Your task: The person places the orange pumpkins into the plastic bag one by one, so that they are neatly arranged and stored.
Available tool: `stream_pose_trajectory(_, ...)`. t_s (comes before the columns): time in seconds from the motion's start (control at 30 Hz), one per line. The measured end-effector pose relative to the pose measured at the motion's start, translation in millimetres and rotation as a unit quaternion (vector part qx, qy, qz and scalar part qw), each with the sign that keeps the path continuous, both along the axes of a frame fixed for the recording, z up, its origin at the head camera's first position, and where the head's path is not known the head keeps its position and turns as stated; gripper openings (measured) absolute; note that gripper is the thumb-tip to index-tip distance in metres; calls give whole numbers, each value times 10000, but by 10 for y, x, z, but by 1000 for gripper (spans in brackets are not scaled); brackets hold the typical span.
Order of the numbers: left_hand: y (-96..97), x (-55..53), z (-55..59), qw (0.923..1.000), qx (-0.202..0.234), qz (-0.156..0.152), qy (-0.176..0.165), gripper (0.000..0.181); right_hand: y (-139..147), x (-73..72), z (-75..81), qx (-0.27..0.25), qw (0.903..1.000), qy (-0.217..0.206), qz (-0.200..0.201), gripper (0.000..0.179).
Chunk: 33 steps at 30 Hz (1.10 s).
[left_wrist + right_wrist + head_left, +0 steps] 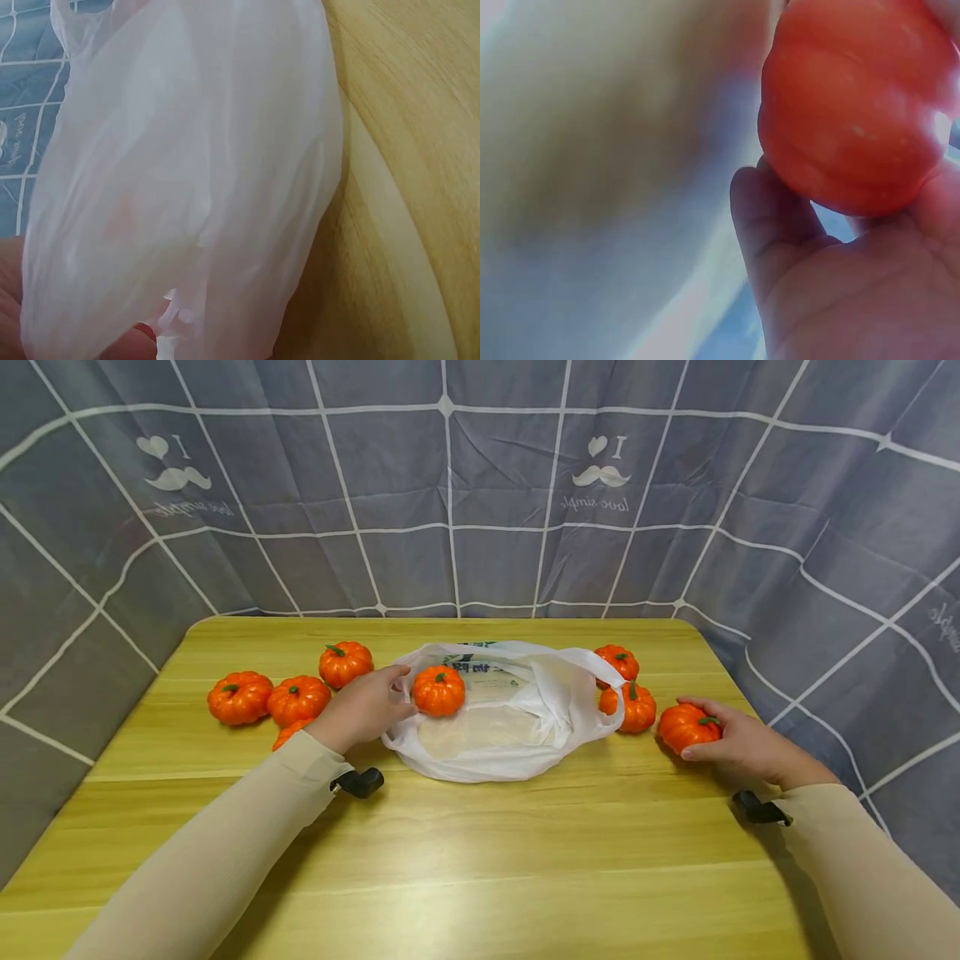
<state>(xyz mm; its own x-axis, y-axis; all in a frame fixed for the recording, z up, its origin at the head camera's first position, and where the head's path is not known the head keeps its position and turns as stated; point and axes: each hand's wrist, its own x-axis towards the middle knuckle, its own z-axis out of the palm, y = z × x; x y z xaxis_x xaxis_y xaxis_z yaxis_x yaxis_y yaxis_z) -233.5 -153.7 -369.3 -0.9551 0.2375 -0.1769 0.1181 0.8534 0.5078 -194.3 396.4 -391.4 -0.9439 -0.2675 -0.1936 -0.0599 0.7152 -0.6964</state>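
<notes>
A white plastic bag [487,752] lies with its mouth open mid-table, green print on its inner far side. My left hand [367,706] is at the bag's left rim, fingers and thumb apart. Just past its fingertips, within the bag's mouth, is a small orange pumpkin [438,691] with a green stem. The bag's side [202,165] fills much of the left wrist view and covers most of that hand. On the right, my right hand [750,743] grips another pumpkin [687,728] between thumb and fingers; its ribbed underside [855,112] shows in the right wrist view.
Several pumpkins [298,700] sit left of the bag, one partly behind my left forearm. Two more, the nearer pumpkin [636,707] and the farther pumpkin [618,662], stand by the bag's right handle [611,689]. A grey checked curtain [495,510] surrounds the wooden table [480,868].
</notes>
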Motion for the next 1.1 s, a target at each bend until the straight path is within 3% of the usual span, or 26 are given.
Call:
stream_pose_trajectory(0.13,-9,4,-14,10000,-15,-12,84,73,39,-35,157,-120,9994,266,-186,86)
stream_pose_trajectory(0.3,-2,4,-19,9999,-39,-1,122,71,-99,-74,501,-167,9973,690,-214,86)
stream_pose_trajectory(0.5,10,10,-14,10000,-37,23,62,74,-526,-83,939,101,9929,1161,-215,89)
stream_pose_trajectory(0.67,16,13,-13,9999,-77,45,48,76,-981,-106,1156,133,9884,1505,123,89)
stream_pose_trajectory(0.87,11,20,-11,10000,-29,1,67,75,-1544,-160,1225,-10,9844,1606,711,90)
stream_pose_trajectory(1.1,30,38,-1,9999,22,-54,144,72,-2081,-317,1004,92,9827,1358,1259,92)
